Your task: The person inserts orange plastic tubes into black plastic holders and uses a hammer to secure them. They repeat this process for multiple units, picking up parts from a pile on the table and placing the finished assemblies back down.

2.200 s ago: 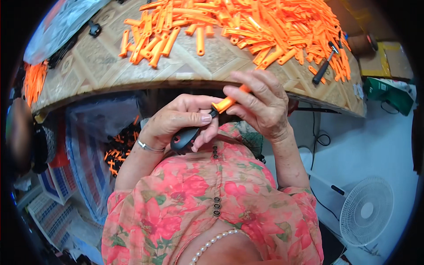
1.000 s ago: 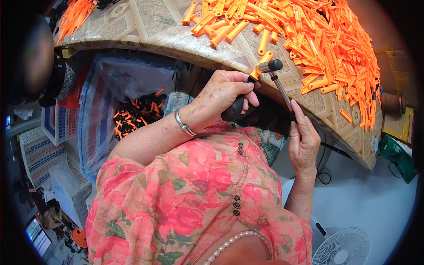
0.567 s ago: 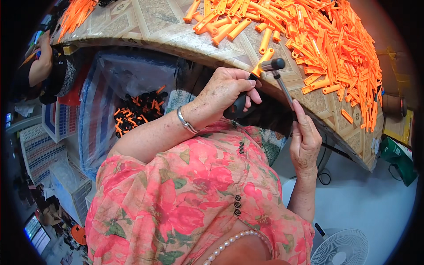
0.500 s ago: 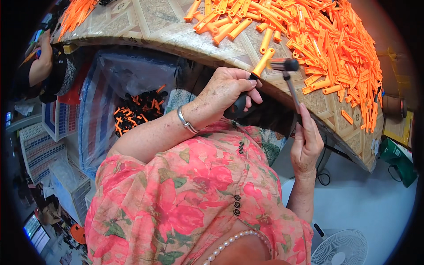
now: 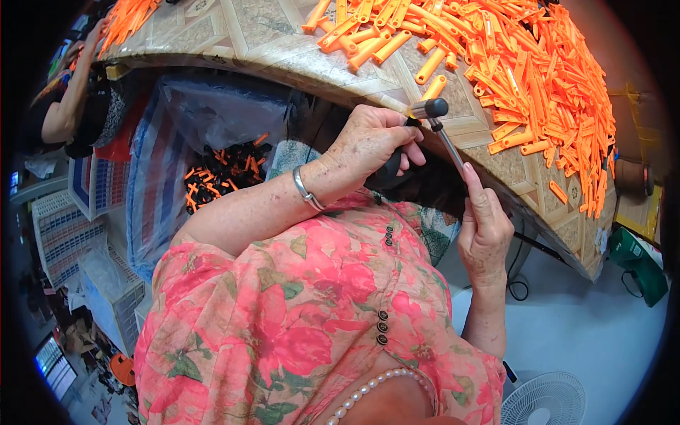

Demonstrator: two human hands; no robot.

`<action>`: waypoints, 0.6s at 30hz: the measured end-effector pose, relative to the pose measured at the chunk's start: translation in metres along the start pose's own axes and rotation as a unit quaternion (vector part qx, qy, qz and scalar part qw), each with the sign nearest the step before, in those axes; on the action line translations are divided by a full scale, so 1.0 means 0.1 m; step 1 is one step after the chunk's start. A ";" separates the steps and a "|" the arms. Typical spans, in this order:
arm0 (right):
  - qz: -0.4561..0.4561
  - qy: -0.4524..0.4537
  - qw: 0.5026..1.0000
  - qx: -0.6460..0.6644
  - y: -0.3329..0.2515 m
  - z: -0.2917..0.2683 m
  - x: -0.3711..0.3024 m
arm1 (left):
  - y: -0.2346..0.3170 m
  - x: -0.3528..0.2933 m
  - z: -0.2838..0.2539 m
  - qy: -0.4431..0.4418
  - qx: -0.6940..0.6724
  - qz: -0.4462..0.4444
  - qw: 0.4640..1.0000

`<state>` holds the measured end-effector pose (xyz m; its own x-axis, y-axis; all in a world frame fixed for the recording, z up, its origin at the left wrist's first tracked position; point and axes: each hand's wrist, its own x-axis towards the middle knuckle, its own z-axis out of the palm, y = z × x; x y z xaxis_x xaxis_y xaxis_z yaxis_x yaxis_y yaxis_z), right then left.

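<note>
My left hand [image 5: 379,138] is closed around a black rounded part [image 5: 388,170] that shows below its fingers. From the top of that fist an orange plastic handle piece [image 5: 433,86] sticks out at the table's edge. My right hand [image 5: 485,227] grips a small mallet [image 5: 450,147] by its thin metal shaft, forefinger stretched along it. The mallet's head, black at one end and yellowish at the other, lies across the orange piece close to my left thumb. It covers the middle of that piece, so whether they touch I cannot tell.
Orange handle pieces [image 5: 528,92] lie heaped on the patterned table [image 5: 241,35]. Below it, to the left, a striped lined bag [image 5: 152,177] holds black and orange parts [image 5: 225,173]. Another person's arm [image 5: 67,106] is at far left. A white fan [image 5: 544,400] stands lower right.
The mallet's head has come down and left, from beside the orange piece to across it. My right hand moved slightly left with it. My left hand stays nearly in place.
</note>
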<state>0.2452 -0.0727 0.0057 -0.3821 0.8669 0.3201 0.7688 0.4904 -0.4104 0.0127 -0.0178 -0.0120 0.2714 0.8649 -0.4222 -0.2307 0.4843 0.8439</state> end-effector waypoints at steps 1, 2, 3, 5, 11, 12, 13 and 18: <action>0.005 -0.005 1.000 0.002 -0.02 -0.03 0.02 | 0.01 0.00 0.00 0.003 -0.002 -0.005 1.000; 0.005 -0.001 1.000 0.014 -0.02 -0.05 0.04 | 0.02 -0.01 0.01 0.006 -0.005 -0.009 1.000; 0.006 0.004 1.000 0.026 -0.01 -0.06 0.07 | 0.01 0.00 0.00 0.005 -0.008 -0.006 1.000; 0.000 0.048 0.998 0.051 -0.01 -0.06 0.08 | -0.03 0.01 0.00 0.005 -0.015 0.000 1.000; 0.008 0.024 0.999 0.034 0.14 0.11 -0.16 | -0.01 0.00 0.01 0.004 -0.021 0.006 1.000; 0.005 0.011 1.000 0.022 0.11 0.07 -0.15 | -0.02 0.00 0.01 0.002 -0.023 0.007 1.000; 0.007 0.018 0.999 0.035 0.10 0.05 -0.12 | -0.03 0.01 0.00 0.001 -0.026 0.008 1.000; -0.003 0.111 0.991 0.069 0.05 0.02 -0.04 | -0.02 0.00 0.02 0.010 -0.012 0.004 1.000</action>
<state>0.2494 -0.0735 0.0006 -0.2514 0.8307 0.4967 0.6839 0.5156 -0.5161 0.0152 -0.0188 -0.0133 0.2507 0.8714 -0.4216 -0.2560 0.4797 0.8393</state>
